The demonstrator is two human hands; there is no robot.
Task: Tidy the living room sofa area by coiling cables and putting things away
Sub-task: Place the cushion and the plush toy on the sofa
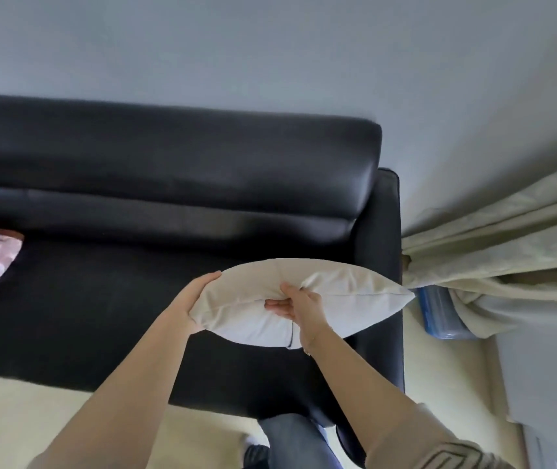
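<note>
i see the cream cushion (321,292) held above the black sofa (168,184) seat near its right armrest; left hand (190,306) cups its left end, fingers wrapped behind, right hand (299,308) fingers pinch the near seam.

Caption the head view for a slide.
Both hands, left hand and right hand, hold a cream cushion over the black sofa.

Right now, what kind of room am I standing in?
Probably a living room: a black leather sofa, a cream cushion held over its seat, and long curtains beside the wall.
</note>
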